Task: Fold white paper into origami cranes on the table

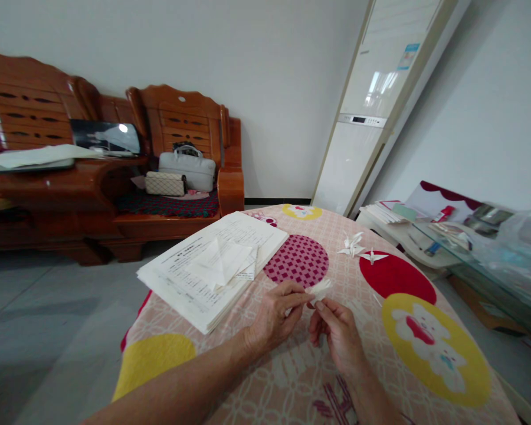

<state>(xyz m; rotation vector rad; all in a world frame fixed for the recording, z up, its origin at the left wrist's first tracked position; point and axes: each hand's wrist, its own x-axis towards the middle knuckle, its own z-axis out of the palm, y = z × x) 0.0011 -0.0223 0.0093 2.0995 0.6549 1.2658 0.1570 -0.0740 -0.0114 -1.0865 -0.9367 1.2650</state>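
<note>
Over the middle of the table, my left hand [279, 314] and my right hand [336, 330] meet at a small piece of folded white paper [321, 288]. Both hands are closed, with the thumb and fingers of each pinching the paper's near end; its far end sticks out past the fingertips. Left of my hands lies a stack of printed sheets [177, 289], with folded paper pieces [223, 260] on top. Beyond my right hand sit white folded paper cranes [353, 243], and a single crane [372, 256] rests by the red circle.
A patterned tablecloth [265, 378] covers the round table. At the right is a glass-topped stand [464, 254] with papers and a plastic bag [524, 254]. Wooden chairs [181, 118] holding bags stand behind at left, and a tall air conditioner [358, 141] is against the wall.
</note>
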